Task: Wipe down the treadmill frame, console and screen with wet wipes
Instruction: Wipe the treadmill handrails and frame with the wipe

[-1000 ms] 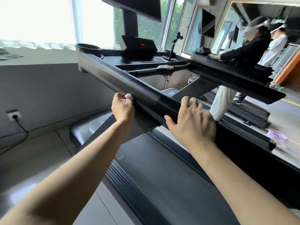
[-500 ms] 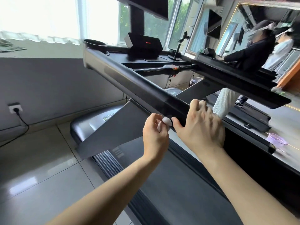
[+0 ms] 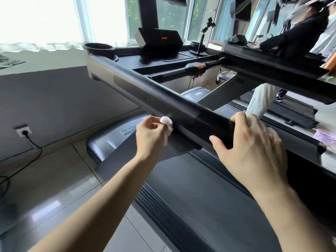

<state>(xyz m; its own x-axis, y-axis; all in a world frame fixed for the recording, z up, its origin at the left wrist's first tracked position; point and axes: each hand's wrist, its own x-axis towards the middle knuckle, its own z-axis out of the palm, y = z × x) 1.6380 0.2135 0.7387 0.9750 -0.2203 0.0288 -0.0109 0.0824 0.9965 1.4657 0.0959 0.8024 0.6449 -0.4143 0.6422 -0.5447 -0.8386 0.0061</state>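
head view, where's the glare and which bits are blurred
Head view: the window is blown out to white, and its light glares off the floor. Head view: the right hand on the rail is smeared at the fingers by motion blur, while the left hand and its wipe are fairly sharp.

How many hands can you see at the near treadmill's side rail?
2. The left hand pinches a balled wipe against the rail; the right hand grips the rail further right.
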